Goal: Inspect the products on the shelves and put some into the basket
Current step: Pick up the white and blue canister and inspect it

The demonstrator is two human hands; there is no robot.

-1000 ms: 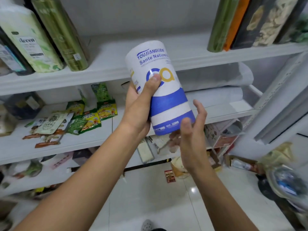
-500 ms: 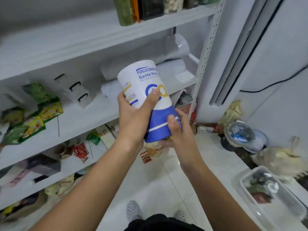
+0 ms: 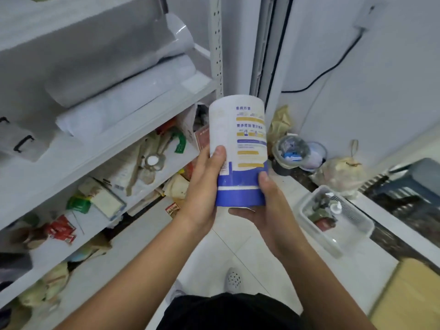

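Since the canister (image 3: 238,151) is only held up between the shelves (image 3: 133,110) and the basket (image 3: 338,222), gripped by the left hand (image 3: 204,186) and cupped underneath by the right hand (image 3: 266,206), it could easily get dropped if shifted one-handed.

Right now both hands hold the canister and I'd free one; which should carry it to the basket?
Probably the right hand: it cups the canister from beneath, and the basket lies on its side.
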